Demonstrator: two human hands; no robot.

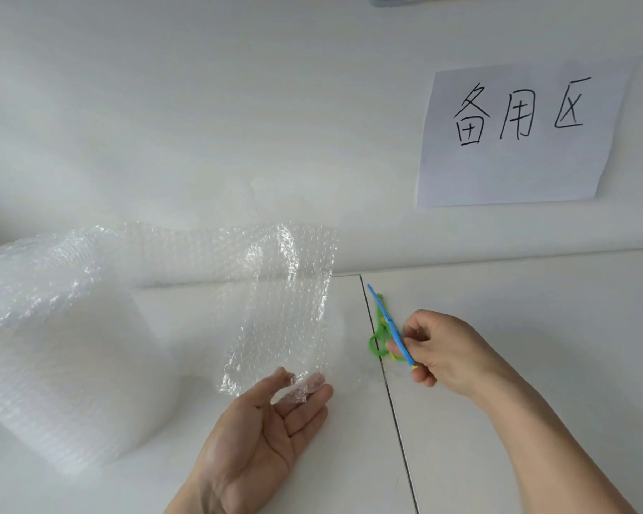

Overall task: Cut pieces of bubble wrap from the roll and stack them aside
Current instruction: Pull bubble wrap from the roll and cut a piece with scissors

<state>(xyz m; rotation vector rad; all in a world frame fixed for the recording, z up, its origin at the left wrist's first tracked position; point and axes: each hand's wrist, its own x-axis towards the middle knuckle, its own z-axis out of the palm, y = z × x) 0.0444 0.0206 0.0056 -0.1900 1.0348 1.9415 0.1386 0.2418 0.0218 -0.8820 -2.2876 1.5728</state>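
Head view, looking down on a white table (516, 328) set against a white wall. At the far left a big roll of bubble wrap (64, 383) stands on the tabletop, and a loose sheet (275, 298) comes off its top, arches to the right and hangs down in front. The left hand (264, 435) is turned palm up beneath that hanging end, with the thumb and fingertips pinching its lower corner while the remaining fingers lie loosely spread. Just right of the sheet, a dark seam (394, 402) runs across the table toward the viewer. Green scissors (380, 335) lie over that seam. The right hand (446, 350) is curled closed around a slim blue tool (390, 324), possibly a small cutter, whose tip points up and away over the scissors. Higher on the wall to the right, a paper sign (520, 135) bears three handwritten characters.
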